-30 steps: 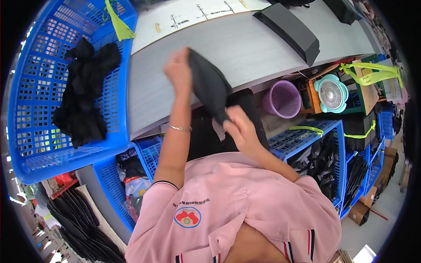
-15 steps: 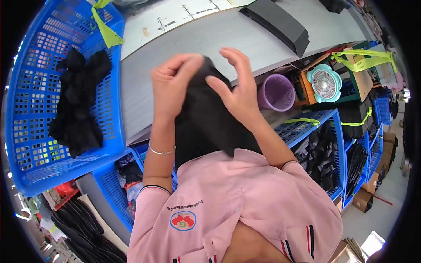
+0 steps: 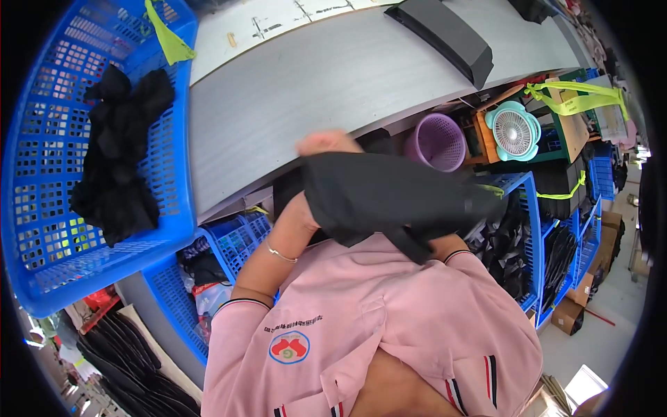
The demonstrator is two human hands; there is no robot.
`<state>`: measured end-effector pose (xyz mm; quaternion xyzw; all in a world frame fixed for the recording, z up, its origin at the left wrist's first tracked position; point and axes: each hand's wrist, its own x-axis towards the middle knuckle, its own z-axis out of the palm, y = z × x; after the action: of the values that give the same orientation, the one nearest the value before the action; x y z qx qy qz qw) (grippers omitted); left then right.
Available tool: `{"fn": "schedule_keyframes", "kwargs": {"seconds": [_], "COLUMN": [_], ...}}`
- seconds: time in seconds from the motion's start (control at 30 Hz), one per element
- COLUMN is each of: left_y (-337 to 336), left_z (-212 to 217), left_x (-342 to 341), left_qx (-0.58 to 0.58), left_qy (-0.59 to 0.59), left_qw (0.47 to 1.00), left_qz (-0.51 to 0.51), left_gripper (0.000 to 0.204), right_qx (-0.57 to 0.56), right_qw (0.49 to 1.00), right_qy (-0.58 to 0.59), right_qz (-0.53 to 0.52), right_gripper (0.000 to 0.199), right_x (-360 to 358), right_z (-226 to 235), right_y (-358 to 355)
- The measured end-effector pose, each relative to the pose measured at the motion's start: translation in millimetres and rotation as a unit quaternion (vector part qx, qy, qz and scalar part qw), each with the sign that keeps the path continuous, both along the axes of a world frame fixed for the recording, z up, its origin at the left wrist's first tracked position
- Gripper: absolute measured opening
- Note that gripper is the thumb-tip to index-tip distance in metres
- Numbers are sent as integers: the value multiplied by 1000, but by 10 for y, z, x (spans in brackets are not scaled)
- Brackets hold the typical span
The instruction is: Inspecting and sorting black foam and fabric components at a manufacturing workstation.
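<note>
A black fabric piece (image 3: 375,194) stretches in the air in front of my chest, its right end smeared by motion. My left hand (image 3: 330,142) is at the upper left of the cloth, blurred and partly covered by it; its fingers look closed on the fabric. Only a short stretch of my right forearm shows, below the cloth's right part; the right hand itself is hidden behind the fabric. More black material is visible behind and under the raised piece, near the table edge.
A grey work table (image 3: 278,104) lies ahead, with a black angular piece (image 3: 445,38) at its far right. Left stands a blue basket (image 3: 184,208) holding black cloth. A purple bin (image 3: 439,142), a turquoise fan (image 3: 513,131) and blue crates (image 3: 536,243) are right.
The black cloth has swung up and sideways to the right, spreading across my front. My left hand has moved down and right; my right hand has drawn back out of sight.
</note>
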<state>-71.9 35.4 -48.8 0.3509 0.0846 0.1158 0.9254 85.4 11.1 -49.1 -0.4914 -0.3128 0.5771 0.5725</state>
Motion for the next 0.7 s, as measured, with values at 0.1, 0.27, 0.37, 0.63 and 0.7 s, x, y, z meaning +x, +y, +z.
{"fn": "schedule_keyframes", "kwargs": {"seconds": [0.1, 0.27, 0.37, 0.63, 0.7], "left_y": [-111, -59, 78, 70, 83], "left_z": [-30, -149, -230, -352, -365], "left_x": [-384, -311, -340, -327, -351], "left_qx": [30, 89, 128, 226, 253], "left_qy": [8, 29, 44, 66, 72], "left_qw": [999, 994, 988, 967, 960], "left_qz": [24, 54, 79, 94, 100], "left_gripper": [39, 39, 39, 39, 40], "right_qx": [-45, -111, -189, 127, 100], "right_qw": [999, 991, 980, 905, 950], "right_qy": [-15, -34, -36, -384, -279], "right_qz": [-21, -64, -53, -131, -100], "right_gripper": [12, 10, 17, 21, 19], "right_x": [-69, -663, -434, -44, -24], "right_z": [-81, -460, -261, 383, 370], "right_y": [-909, -279, -577, -481, -514]}}
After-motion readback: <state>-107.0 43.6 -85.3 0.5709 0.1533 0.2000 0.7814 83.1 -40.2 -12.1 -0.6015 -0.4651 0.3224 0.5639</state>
